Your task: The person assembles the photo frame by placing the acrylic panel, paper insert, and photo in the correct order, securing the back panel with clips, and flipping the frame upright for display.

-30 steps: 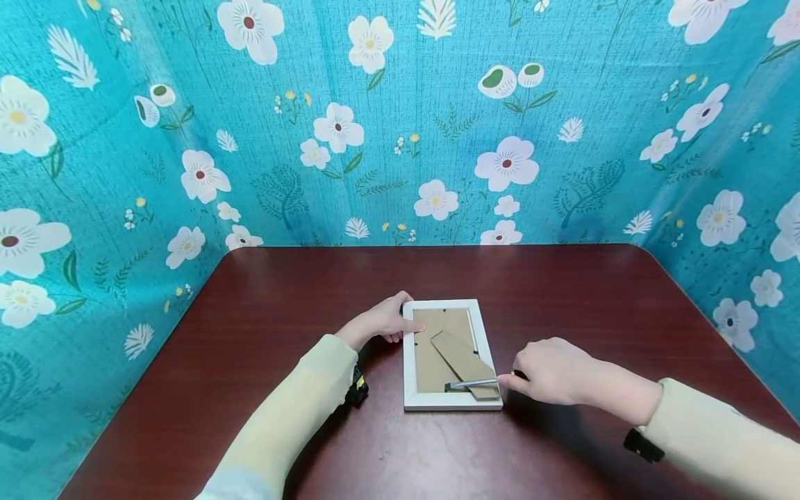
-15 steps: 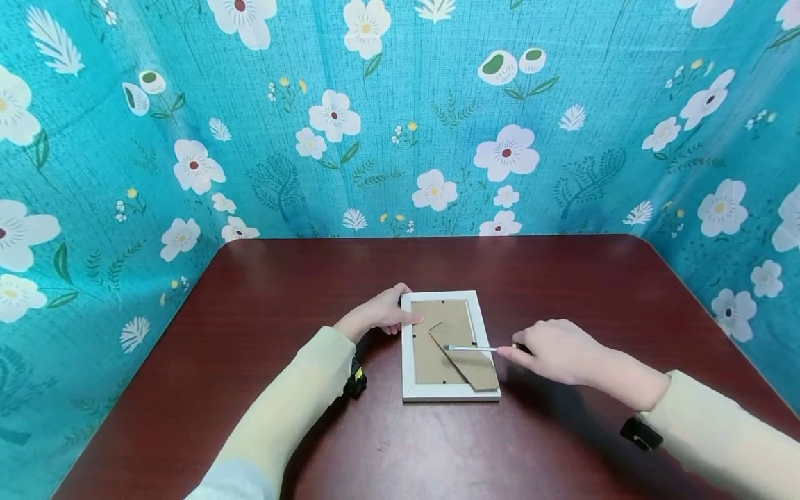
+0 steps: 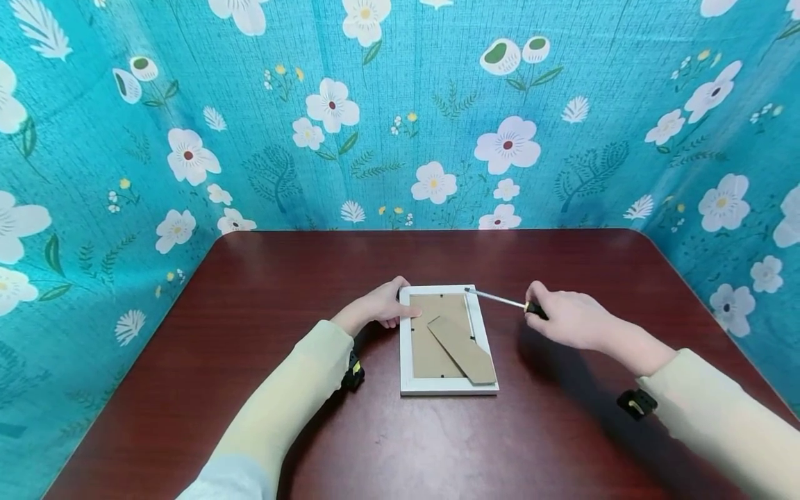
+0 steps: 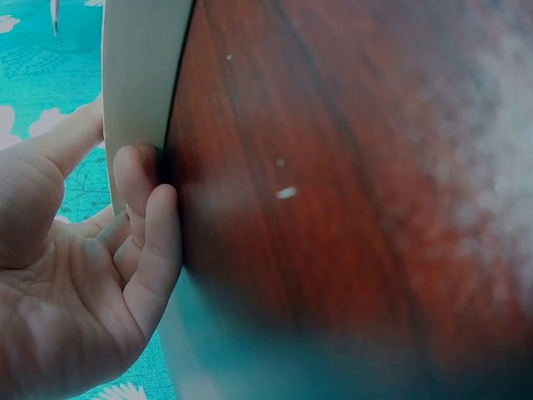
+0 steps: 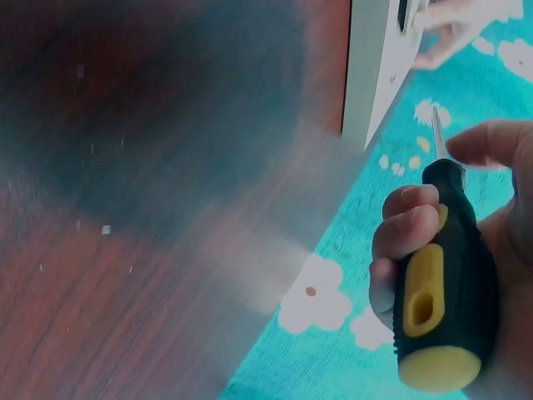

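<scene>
A white picture frame [image 3: 407, 357] lies face down on the table, its brown backing board [image 3: 426, 351] and slanted easel stand [image 3: 465, 354] showing. Small black tabs sit along the board's edges. My left hand [image 3: 380, 304] grips the frame's upper left side, thumb over the board and fingers against the outer edge, as the left wrist view also shows. In my right hand [image 3: 571, 319] is a screwdriver [image 5: 450, 283] with a black and yellow handle, fingers curled round it. Its shaft points left, and the tip appears over the frame's top right corner; whether it touches is unclear.
The dark red-brown table [image 3: 300, 271] extends around the frame on all sides. Behind it and at both sides hangs a blue floral cloth [image 3: 375, 139]. Black devices are strapped at the left wrist [image 3: 353, 371] and right wrist [image 3: 636, 404].
The right hand has carried the screwdriver tip from the frame's bottom edge, up past the easel stand, to the top right corner. The left hand keeps its hold; the view has tilted slightly down.
</scene>
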Demonstrator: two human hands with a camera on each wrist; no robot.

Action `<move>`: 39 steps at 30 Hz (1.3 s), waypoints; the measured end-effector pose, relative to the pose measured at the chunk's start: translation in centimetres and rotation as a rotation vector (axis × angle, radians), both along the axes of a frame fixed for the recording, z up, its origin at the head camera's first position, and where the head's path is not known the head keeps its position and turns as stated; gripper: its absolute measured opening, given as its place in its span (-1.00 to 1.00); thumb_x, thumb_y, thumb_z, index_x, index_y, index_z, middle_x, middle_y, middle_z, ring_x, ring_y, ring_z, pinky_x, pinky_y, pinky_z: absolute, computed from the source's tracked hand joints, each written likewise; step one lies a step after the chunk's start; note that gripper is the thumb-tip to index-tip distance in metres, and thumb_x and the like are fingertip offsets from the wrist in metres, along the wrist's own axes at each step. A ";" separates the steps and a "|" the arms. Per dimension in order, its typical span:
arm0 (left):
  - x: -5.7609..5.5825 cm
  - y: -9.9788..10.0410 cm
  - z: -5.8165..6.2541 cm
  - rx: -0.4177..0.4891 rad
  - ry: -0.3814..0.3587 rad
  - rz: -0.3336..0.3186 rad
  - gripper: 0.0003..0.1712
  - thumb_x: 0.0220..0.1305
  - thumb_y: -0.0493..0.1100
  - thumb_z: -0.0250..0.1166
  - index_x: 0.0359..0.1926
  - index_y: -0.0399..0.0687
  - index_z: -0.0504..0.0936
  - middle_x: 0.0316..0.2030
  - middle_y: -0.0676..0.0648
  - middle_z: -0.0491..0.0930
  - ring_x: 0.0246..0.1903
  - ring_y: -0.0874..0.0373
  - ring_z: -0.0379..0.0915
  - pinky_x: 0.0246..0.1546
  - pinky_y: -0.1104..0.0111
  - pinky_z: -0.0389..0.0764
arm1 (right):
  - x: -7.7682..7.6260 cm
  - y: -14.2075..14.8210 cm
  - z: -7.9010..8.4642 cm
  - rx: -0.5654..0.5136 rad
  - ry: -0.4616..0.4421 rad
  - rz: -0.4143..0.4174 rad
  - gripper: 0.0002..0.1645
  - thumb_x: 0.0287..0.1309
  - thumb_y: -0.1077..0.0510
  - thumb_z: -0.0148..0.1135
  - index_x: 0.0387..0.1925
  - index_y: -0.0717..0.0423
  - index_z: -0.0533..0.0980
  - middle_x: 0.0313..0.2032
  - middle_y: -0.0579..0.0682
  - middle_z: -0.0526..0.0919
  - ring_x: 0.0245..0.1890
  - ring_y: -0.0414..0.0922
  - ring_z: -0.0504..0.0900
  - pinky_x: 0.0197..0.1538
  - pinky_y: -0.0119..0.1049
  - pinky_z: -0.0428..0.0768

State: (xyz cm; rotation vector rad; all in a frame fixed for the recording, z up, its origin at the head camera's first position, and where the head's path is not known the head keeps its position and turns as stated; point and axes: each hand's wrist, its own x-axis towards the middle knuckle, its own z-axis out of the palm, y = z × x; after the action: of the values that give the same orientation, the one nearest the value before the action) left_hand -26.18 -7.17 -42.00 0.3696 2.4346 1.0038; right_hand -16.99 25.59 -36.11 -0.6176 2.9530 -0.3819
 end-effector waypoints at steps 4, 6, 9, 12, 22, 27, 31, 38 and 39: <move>0.1 -0.1 -0.1 0.009 -0.002 -0.007 -0.36 0.23 -0.04 0.39 0.19 -0.12 0.27 -0.56 -0.14 0.50 -0.65 0.11 0.43 -0.60 0.35 0.53 | -1.0 1.1 -0.1 0.017 0.026 -0.030 -0.72 0.33 0.11 0.15 -0.10 0.18 0.29 -0.62 -0.17 0.40 -0.67 -0.21 0.34 -0.54 -0.24 0.32; 0.2 -0.1 -0.2 0.011 -0.007 -0.009 -0.36 0.24 -0.05 0.38 0.19 -0.12 0.26 -0.56 -0.13 0.50 -0.65 0.11 0.43 -0.60 0.35 0.52 | -1.2 1.6 -0.2 0.030 0.040 -0.042 -0.73 0.34 0.13 0.15 -0.14 0.20 0.29 -0.62 -0.16 0.41 -0.68 -0.22 0.35 -0.55 -0.24 0.31; 0.3 -0.1 -0.3 0.010 -0.014 -0.010 -0.37 0.24 -0.05 0.38 0.18 -0.12 0.26 -0.55 -0.13 0.50 -0.64 0.10 0.43 -0.59 0.34 0.52 | -1.4 2.3 -0.3 0.067 0.038 -0.075 -0.75 0.36 0.13 0.13 -0.20 0.22 0.28 -0.65 -0.13 0.39 -0.72 -0.20 0.34 -0.60 -0.25 0.30; 0.4 -0.1 -0.4 0.011 -0.018 -0.007 -0.37 0.24 -0.04 0.38 0.18 -0.12 0.26 -0.54 -0.14 0.51 -0.64 0.09 0.43 -0.59 0.34 0.52 | -1.5 2.8 -0.4 0.127 0.019 -0.113 -0.72 0.36 0.12 0.12 -0.26 0.24 0.27 -0.68 -0.10 0.37 -0.75 -0.17 0.34 -0.62 -0.24 0.29; 0.3 -0.1 -0.3 0.011 -0.018 -0.009 -0.37 0.24 -0.04 0.38 0.18 -0.13 0.26 -0.55 -0.14 0.51 -0.64 0.11 0.43 -0.59 0.34 0.53 | -2.2 4.1 -1.2 0.232 -0.101 -0.169 -0.63 0.38 0.08 0.07 -0.33 0.33 0.25 -0.67 0.00 0.39 -0.70 -0.10 0.42 -0.57 -0.17 0.37; 0.4 -0.1 -0.3 0.010 -0.016 -0.009 -0.39 0.25 -0.05 0.37 0.17 -0.13 0.26 -0.57 -0.13 0.50 -0.64 0.11 0.43 -0.59 0.35 0.53 | -2.4 4.5 -1.9 0.215 -0.162 -0.181 -0.66 0.38 0.10 0.06 -0.35 0.29 0.24 -0.64 0.01 0.38 -0.70 -0.11 0.40 -0.57 -0.22 0.34; 0.4 -0.1 -0.1 0.010 -0.015 -0.011 -0.38 0.25 -0.05 0.37 0.18 -0.13 0.26 -0.58 -0.13 0.50 -0.65 0.11 0.43 -0.59 0.34 0.53 | -2.6 4.6 -2.1 0.196 -0.215 -0.191 -0.67 0.38 0.11 0.06 -0.31 0.32 0.25 -0.61 0.02 0.40 -0.69 -0.12 0.42 -0.56 -0.22 0.39; 0.3 0.0 0.1 0.016 -0.004 -0.010 -0.38 0.24 -0.05 0.38 0.18 -0.12 0.26 -0.58 -0.13 0.49 -0.66 0.12 0.42 -0.61 0.35 0.53 | -2.8 4.7 -2.3 0.191 -0.266 -0.205 -0.62 0.38 0.11 0.07 -0.24 0.41 0.25 -0.60 0.05 0.42 -0.67 -0.09 0.47 -0.55 -0.21 0.43; 0.2 0.0 0.1 0.016 -0.006 -0.009 -0.38 0.24 -0.05 0.38 0.18 -0.12 0.26 -0.58 -0.13 0.49 -0.66 0.12 0.42 -0.60 0.35 0.54 | -2.8 4.7 -2.4 0.191 -0.276 -0.209 -0.62 0.38 0.11 0.07 -0.23 0.42 0.25 -0.59 0.05 0.42 -0.68 -0.09 0.47 -0.55 -0.20 0.44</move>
State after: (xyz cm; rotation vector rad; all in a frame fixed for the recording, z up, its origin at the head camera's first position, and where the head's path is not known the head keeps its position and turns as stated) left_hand -25.94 -7.22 -41.89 0.3821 2.4189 1.0203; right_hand -19.81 30.28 -38.46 -0.2150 2.7480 -0.1804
